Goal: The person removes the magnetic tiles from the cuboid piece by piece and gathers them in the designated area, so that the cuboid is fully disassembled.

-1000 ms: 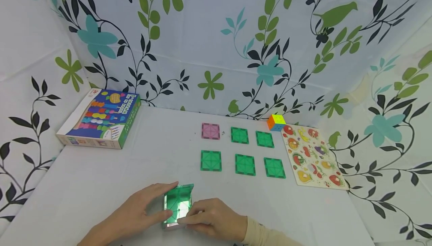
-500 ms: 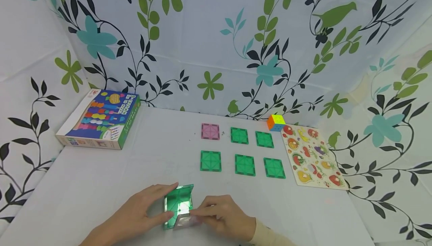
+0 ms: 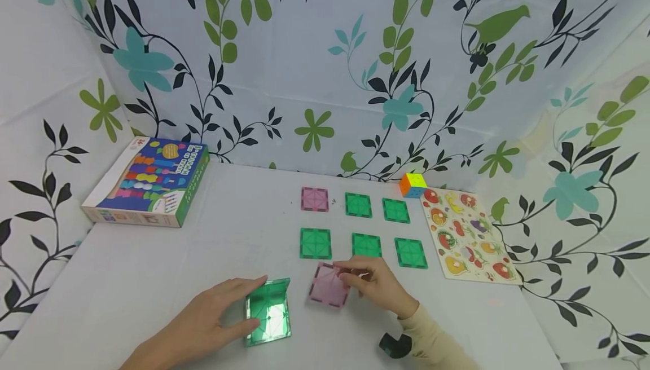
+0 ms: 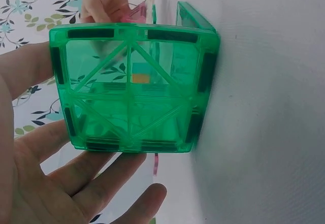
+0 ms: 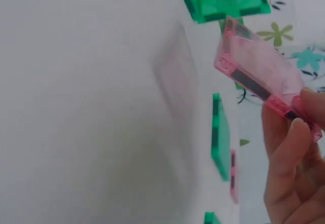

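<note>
Translucent green square magnetic tiles point(image 3: 268, 319) are joined at their edges near the front of the table, one standing up at the back. My left hand point(image 3: 200, 322) holds this green tile structure between thumb and fingers; in the left wrist view one tile face point(image 4: 129, 94) fills the middle. To its right, my right hand point(image 3: 381, 286) pinches a pink magnetic tile point(image 3: 326, 287) by its edge, thumb against fingers. The right wrist view shows that pink tile point(image 5: 261, 64) tilted and raised off the table, its shadow on the white surface.
Behind the hands lie a flat pink tile point(image 3: 314, 199) and several green tiles point(image 3: 315, 243) in two rows. A toy box point(image 3: 152, 181) stands at the back left. At the right are a puzzle cube point(image 3: 413, 185) and a fruit picture board point(image 3: 469, 234).
My right hand has pulled the pink tile away from the front of the green structure and carried it right and farther back. The left hand has stayed at the green tiles.
</note>
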The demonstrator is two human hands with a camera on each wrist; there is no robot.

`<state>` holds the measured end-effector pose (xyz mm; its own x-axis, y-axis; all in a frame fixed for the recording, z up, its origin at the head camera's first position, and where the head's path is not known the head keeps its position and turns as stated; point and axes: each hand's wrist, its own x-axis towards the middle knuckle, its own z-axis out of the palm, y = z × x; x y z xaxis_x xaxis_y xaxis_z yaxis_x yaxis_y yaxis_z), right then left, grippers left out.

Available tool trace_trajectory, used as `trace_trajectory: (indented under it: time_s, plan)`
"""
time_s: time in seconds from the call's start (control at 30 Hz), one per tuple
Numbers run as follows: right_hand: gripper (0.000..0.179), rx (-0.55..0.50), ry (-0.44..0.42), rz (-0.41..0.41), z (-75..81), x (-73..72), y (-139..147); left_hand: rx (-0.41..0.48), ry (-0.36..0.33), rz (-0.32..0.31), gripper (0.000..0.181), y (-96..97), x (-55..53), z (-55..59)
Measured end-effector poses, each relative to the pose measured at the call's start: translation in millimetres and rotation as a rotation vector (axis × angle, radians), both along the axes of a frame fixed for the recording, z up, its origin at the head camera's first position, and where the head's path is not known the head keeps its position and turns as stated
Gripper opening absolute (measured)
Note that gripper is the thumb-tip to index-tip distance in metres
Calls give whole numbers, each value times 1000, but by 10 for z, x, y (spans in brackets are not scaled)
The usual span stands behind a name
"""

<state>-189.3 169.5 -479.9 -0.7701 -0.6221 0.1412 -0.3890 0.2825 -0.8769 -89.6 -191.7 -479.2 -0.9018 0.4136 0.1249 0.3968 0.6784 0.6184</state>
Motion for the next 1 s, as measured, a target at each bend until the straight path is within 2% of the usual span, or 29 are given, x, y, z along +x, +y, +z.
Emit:
trace_trajectory:
  time_s: [0.23,0.3,0.4,0.47,0.57,0.67,0.8,0.9,1.0]
  plan:
    - [29,106,-222,19,-168,-169,51,0,3,-4,61,-1,-4,-22]
    - [28,137,-259,16,-202,-180,20,0,12,-4,61,0,-6,-24]
    - [26,198,-268,-7,-236,-176,-37,-5,27,-3,61,1,-9,-23]
    - [25,249,-235,-21,-244,-164,-76,-8,39,-5,61,1,-11,-21]
    - [24,307,-135,-23,-232,-135,-124,-7,58,-6,61,2,-16,-17]
    - [27,353,20,-4,-211,-99,-159,0,66,-9,61,1,-24,-17]
    - [55,471,151,-10,-171,-21,-208,7,59,-15,61,0,-34,-23]
    - [74,573,179,-21,-147,43,-242,8,37,-16,61,-1,-39,-18]
    - [80,613,208,-16,-145,84,-263,10,15,-18,61,-3,-44,-7]
